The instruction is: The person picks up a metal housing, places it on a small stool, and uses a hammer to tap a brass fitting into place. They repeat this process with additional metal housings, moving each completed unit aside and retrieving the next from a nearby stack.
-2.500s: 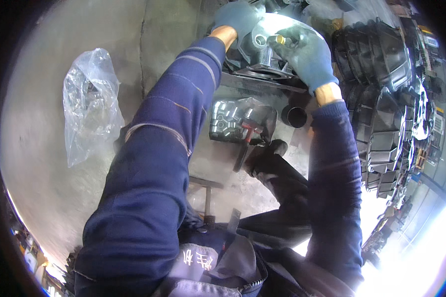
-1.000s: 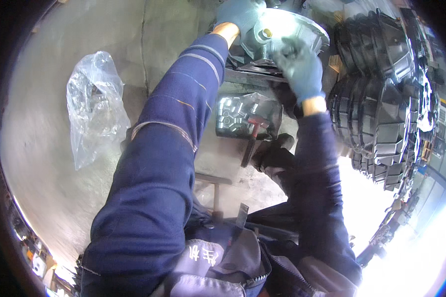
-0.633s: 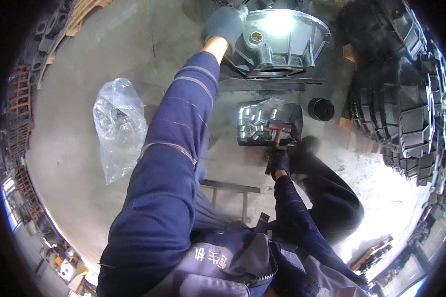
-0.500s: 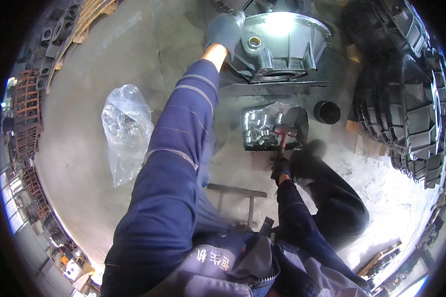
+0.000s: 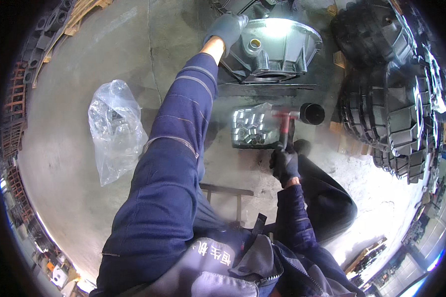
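My left hand [image 5: 226, 30], in a grey glove, is closed on the upper left edge of a large grey cast-metal housing [image 5: 296, 47]. A short ring-shaped bushing [image 5: 254, 45] sits in the round boss on the housing's near side. In its dark glove, my right hand [image 5: 285, 164] grips a hammer [image 5: 285, 129] with a reddish handle. The hammer's head is slightly blurred and hangs over the right part of a black tray [image 5: 255, 146]. Several loose silvery metal bushings [image 5: 249, 121] lie in that tray.
A round black container [image 5: 312, 114] stands right of the tray. Stacked dark castings [image 5: 381, 101] rise on wooden pallets at the right. On the floor at left lies a clear plastic bag [image 5: 116, 131]. A low metal frame [image 5: 227, 190] is near my legs.
My right hand has lifted the hammer up and forward from above the tray's near side. My left hand remains at the housing. The whole view has shifted slightly.
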Demonstrator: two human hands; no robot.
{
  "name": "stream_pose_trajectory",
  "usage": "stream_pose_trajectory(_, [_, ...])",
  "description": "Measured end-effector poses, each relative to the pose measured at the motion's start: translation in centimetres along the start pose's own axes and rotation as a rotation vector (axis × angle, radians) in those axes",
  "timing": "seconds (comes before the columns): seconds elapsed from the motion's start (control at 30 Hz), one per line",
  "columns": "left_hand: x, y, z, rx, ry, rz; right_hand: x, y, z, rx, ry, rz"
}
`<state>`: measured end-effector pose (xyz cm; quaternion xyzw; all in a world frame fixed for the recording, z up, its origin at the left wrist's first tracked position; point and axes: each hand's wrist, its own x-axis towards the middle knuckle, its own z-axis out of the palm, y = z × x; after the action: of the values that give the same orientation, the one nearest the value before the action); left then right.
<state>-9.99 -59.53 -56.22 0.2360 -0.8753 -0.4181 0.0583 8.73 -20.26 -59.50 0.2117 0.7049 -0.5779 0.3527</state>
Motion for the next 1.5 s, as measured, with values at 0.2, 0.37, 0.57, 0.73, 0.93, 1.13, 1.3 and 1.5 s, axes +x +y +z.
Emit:
stream_pose_trajectory(0.2, [2.1,-1.7,1.7,0.138,0.068,0.034,-6.2,-13.6,2.2,-0.035,-0.051,-0.546])
stream_pose_trajectory(0.37, [2.5,-2.2,2.1,0.183,0.088,0.111,-7.8,-21.0,4.3,-0.512,0.275,-1.026])
stream_pose_trajectory(0.57, [2.5,-1.7,1.9,0.141,0.016,0.049,-2.6,-20.1,6.7,-0.991,0.235,-0.825])
stream_pose_trajectory(0.73, [2.1,-1.3,1.8,0.118,0.060,0.041,-2.3,-22.7,5.7,-0.877,0.029,-0.920])
stream_pose_trajectory(0.93, [0.9,-0.1,1.1,0.102,0.072,-0.009,-5.0,-23.1,5.9,-0.651,0.229,-1.091])
stream_pose_trajectory(1.13, [1.2,-0.2,1.2,0.077,0.045,-0.015,-1.7,-20.4,5.9,-1.003,0.117,-0.892])
stream_pose_trajectory(1.3, [2.2,-1.2,3.1,0.041,0.255,-0.003,-3.0,-13.4,2.5,-0.523,0.025,-0.564])
stream_pose_trajectory(1.5, [2.8,-2.8,2.8,0.189,0.199,0.061,-0.1,4.6,3.2,-0.076,-0.106,0.165])
